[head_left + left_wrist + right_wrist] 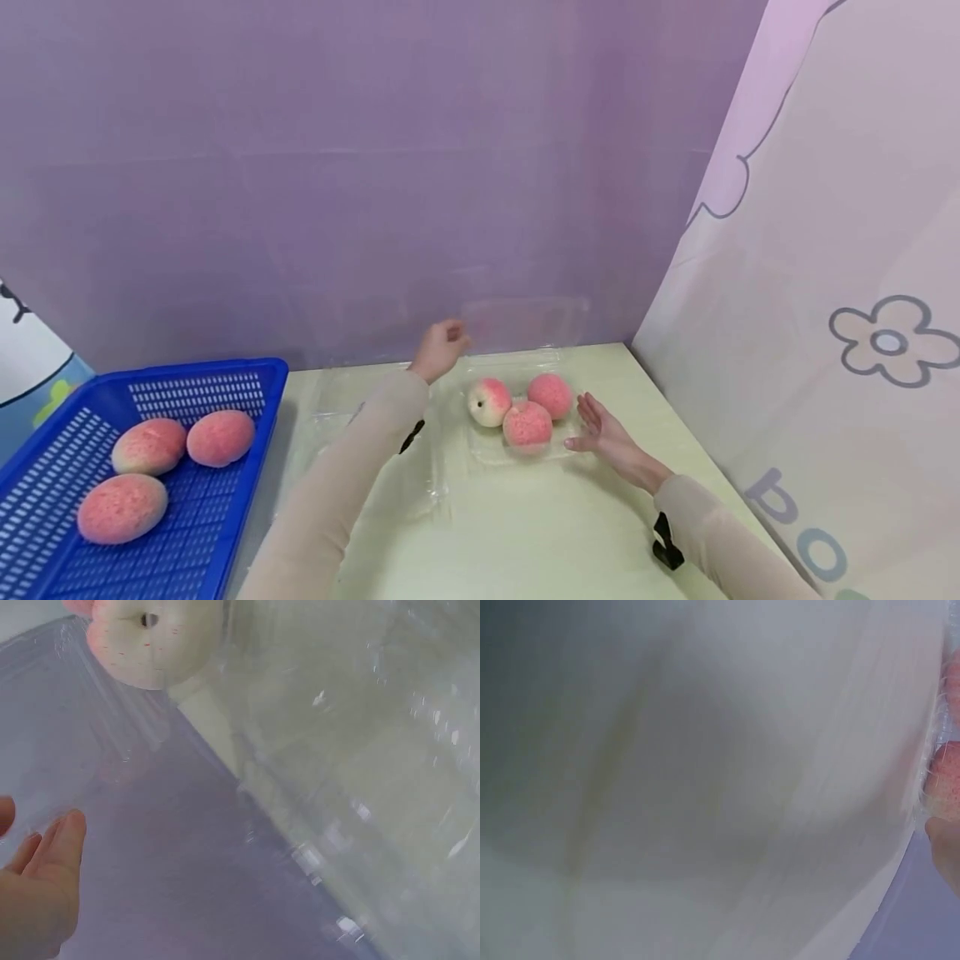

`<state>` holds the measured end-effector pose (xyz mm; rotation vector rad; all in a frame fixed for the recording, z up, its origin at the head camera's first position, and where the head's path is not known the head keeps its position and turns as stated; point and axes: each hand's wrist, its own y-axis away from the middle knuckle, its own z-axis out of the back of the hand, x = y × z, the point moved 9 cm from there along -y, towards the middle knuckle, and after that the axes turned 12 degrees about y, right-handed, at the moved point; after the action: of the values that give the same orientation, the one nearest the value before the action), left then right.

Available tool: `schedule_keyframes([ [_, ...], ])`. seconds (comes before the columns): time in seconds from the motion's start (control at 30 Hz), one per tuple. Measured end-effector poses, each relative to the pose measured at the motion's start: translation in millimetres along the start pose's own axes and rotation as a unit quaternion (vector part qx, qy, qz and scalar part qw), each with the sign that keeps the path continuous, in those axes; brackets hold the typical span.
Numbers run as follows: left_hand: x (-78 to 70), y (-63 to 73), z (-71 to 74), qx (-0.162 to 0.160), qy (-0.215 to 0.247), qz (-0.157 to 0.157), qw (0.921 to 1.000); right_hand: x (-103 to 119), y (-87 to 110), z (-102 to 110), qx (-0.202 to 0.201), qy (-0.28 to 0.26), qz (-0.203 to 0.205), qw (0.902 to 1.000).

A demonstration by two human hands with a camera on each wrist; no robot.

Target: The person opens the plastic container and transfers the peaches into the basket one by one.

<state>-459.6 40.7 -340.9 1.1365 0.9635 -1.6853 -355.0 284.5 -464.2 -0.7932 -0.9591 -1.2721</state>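
Note:
Three pink-and-cream peaches (527,425) sit together in a clear plastic box (487,454) towards the back of the table. Its transparent lid (532,321) stands raised behind them, against the purple backdrop. By the lid's left edge is my left hand (441,348), fingers bent loosely; the left wrist view shows a gap between thumb and fingertips (73,825). My right hand (611,442) is beside the box's right side with fingers extended and thumb apart. In the right wrist view, only part of that hand (946,851) shows, near a peach (946,780).
A blue plastic basket (258,467) with three more peaches (221,437) stands at the left. Between it and the box lies more clear plastic packaging (360,467), partly behind my left sleeve. A purple backdrop (375,208) and a pale printed sheet (787,333) bound the table.

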Motion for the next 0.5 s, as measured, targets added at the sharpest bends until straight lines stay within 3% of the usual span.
schedule_keyframes([
  [0.23,24.5,-7.9,-0.4,-0.013,0.048,0.041,0.9979,-4,3.7,-3,0.018,0.016,-0.002,0.9997],
  [0.5,34.1,-15.0,-0.9,-0.007,0.098,0.087,0.9913,3,0.8,-1,0.019,0.014,0.004,0.9997],
])
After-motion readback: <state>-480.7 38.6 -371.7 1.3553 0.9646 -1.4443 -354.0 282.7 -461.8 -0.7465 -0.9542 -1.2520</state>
